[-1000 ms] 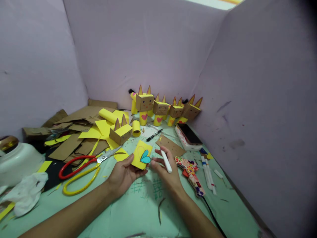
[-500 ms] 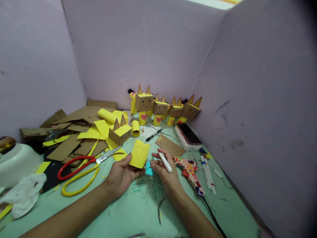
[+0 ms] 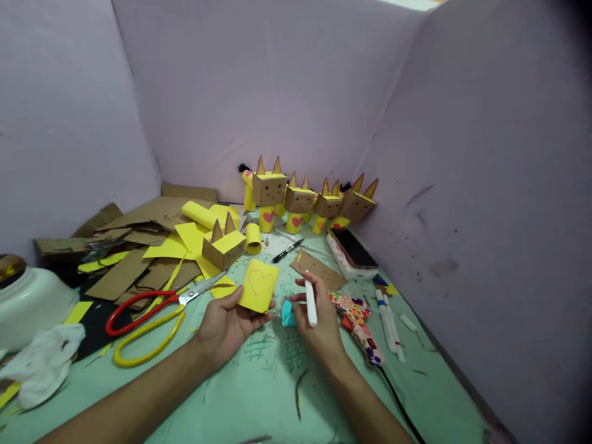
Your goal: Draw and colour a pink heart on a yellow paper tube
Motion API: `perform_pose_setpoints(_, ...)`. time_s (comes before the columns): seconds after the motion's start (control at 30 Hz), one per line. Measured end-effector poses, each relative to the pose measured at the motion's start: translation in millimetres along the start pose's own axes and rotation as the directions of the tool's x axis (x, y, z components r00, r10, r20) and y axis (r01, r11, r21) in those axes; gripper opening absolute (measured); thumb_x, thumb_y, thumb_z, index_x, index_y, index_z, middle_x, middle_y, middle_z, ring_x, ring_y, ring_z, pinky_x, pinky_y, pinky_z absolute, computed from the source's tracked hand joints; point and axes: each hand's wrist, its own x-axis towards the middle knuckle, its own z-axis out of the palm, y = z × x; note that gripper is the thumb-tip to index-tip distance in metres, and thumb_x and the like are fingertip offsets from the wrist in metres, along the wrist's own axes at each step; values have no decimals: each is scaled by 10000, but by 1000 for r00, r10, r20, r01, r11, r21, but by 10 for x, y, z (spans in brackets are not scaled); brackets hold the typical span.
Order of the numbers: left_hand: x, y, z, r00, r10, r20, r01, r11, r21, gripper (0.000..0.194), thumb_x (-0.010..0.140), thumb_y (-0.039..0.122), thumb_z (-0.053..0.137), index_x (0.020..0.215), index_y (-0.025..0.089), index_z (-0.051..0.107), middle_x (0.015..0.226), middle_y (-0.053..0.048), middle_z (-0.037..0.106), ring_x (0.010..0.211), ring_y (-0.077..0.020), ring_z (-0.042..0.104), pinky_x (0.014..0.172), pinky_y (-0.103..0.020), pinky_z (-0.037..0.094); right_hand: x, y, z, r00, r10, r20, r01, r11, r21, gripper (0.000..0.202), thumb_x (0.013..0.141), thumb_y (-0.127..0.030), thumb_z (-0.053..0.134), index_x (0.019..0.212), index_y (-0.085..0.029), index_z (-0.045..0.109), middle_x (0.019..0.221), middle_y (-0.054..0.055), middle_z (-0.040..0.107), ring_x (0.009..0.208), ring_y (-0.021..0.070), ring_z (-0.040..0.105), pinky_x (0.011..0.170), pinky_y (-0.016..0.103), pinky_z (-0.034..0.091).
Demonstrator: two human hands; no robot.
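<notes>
My left hand [image 3: 231, 330] is closed around the lower edge of a yellow paper tube [image 3: 259, 285], which has a heart outline drawn on its front. My right hand [image 3: 320, 324] has a white marker [image 3: 311, 303] between its fingers, tilted slightly. The same hand pinches a small blue paper cutout [image 3: 288, 313] with a dark line on it, just right of the tube and apart from it. Beyond the tube lies a cardboard box head [image 3: 224, 251] with two pointed ears.
Red-and-yellow scissors [image 3: 173, 314] lie to the left beside a pile of cardboard [image 3: 143, 222] and yellow paper. Finished box-headed figures [image 3: 269, 191] stand along the back. On the right are a glue gun [image 3: 356, 324] with a cord, several markers [image 3: 387, 324] and a phone [image 3: 354, 248].
My right hand has moved a little to the right, carrying the marker and the blue cutout away from the yellow tube. The marker is now more upright. My left hand keeps its hold.
</notes>
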Motion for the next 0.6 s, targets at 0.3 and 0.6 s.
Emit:
perform_pose_setpoints(0.3, -11, 23, 26, 994, 59, -92, -57, 998, 23, 346, 866, 162, 396, 1175, 36, 488, 995, -218, 659, 832, -303, 670, 667, -406, 569, 262, -122, -834, 981, -190, -49, 160, 918, -364, 492, 679, -108, 510, 1157, -217, 472, 913, 51, 639, 766, 202, 638, 676, 336, 497)
perform_pose_setpoints(0.6, 11, -16, 4, 991, 80, -109, -71, 994, 78, 356, 852, 173, 419, 1161, 26, 515, 986, -241, 657, 830, -317, 669, 679, -448, 576, 710, 183, -1897, 980, -180, 85, 196, 798, -570, 442, 604, -124, 573, 1041, -186, 555, 794, 52, 638, 689, 216, 624, 628, 341, 496)
